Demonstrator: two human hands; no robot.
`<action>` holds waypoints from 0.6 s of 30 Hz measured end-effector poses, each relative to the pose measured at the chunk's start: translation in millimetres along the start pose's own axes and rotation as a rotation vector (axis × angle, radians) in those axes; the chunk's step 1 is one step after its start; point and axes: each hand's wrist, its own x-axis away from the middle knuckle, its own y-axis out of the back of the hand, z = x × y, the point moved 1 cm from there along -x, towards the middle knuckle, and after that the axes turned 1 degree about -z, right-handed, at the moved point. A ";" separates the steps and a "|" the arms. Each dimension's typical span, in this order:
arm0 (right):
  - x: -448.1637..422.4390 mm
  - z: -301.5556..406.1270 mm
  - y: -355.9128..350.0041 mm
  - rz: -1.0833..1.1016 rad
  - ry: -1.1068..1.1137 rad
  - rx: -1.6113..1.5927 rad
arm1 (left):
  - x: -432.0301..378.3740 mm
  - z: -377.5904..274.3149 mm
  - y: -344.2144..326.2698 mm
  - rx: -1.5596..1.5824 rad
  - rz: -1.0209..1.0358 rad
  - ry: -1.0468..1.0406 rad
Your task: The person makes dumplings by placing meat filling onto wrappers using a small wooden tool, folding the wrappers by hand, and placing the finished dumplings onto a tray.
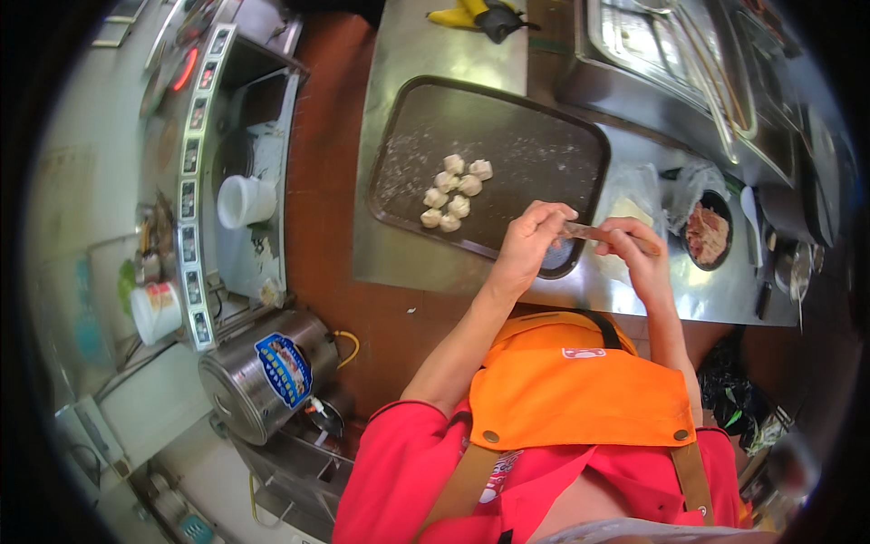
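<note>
My right hand (632, 248) grips a flat wooden stick (598, 234), which points left towards my left hand. The curled fingers of my left hand (533, 241) are at the stick's other end, over the tray's near right corner; what lies between them is hidden. Several small, pale folded dumplings (446, 182) sit grouped on a dark brown tray (523, 143) dusted with flour. Right of the tray, pale dough wrappers (629, 209) lie in a clear plastic bag (629, 180). Further right, a black bowl (727, 238) holds raw minced meat (707, 234).
A white spoon (750, 217) lies right of the bowl on the steel table (401, 262). Bananas (462, 15) lie beyond the tray; metal pans (652, 41) stand at the back right. Across the floor at left are a white tub (246, 202) and a large steel pot (268, 377).
</note>
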 end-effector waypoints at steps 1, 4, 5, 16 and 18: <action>2.7 4.4 3.1 -0.048 -0.103 -0.012 | 0.9 -5.2 5.7 -0.002 -0.013 0.002; 7.5 -9.2 45.8 -0.196 -0.006 -0.312 | -2.5 -23.5 35.2 -0.370 -0.070 -0.083; 7.9 -16.3 70.4 -0.171 0.105 -0.413 | -3.9 -37.6 50.4 -0.489 -0.154 -0.110; -28.3 -72.5 78.6 0.005 0.183 1.201 | 3.3 -21.5 129.6 -1.619 -0.112 -0.430; -27.6 -82.1 68.2 0.039 0.104 1.341 | 9.0 -24.3 122.7 -1.665 -0.132 -0.424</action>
